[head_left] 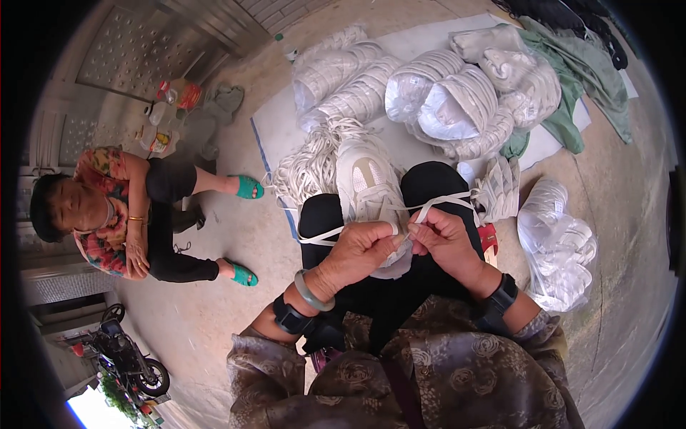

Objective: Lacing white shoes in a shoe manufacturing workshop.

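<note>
Both hands, left hand (pixel 361 250) and right hand (pixel 443 239), pinched on white lace (pixel 446 200) over shoe (pixel 368 182).

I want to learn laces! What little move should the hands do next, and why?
Probably pull the lace snug. Both the left hand and the right hand pinch it over the shoe on the lap, and its ends stretch out to both sides, so it looks partly threaded.

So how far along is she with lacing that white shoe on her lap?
Partway. The white shoe lies on her lap with lace already crossing its upper. Both hands, left hand and right hand, pinch the white lace, whose ends hang loose and untied. Left: a loose pile of laces and bagged bundles on the ground beyond.
</note>
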{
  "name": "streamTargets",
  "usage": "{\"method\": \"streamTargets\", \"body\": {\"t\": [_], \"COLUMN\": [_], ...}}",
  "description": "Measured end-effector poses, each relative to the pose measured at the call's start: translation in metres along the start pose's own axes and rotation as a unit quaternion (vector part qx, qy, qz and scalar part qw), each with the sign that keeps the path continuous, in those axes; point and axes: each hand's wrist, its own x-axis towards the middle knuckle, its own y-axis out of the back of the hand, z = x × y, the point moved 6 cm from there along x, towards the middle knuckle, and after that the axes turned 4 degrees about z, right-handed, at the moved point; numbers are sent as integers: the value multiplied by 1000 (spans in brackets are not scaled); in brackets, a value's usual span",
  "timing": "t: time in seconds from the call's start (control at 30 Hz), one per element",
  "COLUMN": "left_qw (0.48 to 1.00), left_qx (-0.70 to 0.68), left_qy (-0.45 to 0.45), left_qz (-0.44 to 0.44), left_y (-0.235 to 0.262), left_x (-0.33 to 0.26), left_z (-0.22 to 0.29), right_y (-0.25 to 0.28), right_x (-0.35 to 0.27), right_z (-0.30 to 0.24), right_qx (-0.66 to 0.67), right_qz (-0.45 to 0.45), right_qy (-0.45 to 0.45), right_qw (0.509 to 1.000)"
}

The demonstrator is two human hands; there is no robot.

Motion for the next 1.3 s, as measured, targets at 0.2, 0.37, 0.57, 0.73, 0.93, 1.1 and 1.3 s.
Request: {"method": "streamTargets", "body": {"t": [0.2, 0.37, 0.57, 0.73, 0.93, 1.1, 1.3], "left_qw": [875, 840, 873, 877, 891, 889, 892], "left_qx": [417, 470, 412, 404, 384, 378, 371], "left_qy": [-235, -247, -219, -219, -201, -215, -205], "left_qz": [70, 111, 141, 141, 135, 144, 159], "left_y": [-9, 1, 14, 13, 15, 16, 21], "left_x": [4, 7, 9, 9, 9, 8, 5], "left_z": [34, 25, 19, 15, 11, 7, 12], "right_y": [6, 8, 8, 6, 5, 6, -8], "right_x": [20, 49, 60, 59, 58, 61, 59], "right_z": [-8, -6, 5, 3, -4, -2, -8], "right_qx": [-220, -201, -140, -157, -221, -256, -354], "right_qz": [90, 153, 128, 130, 151, 148, 147], "right_qy": [49, 172, 138, 153, 179, 157, 191], "right_qw": [970, 952, 972, 967, 947, 942, 904]}}
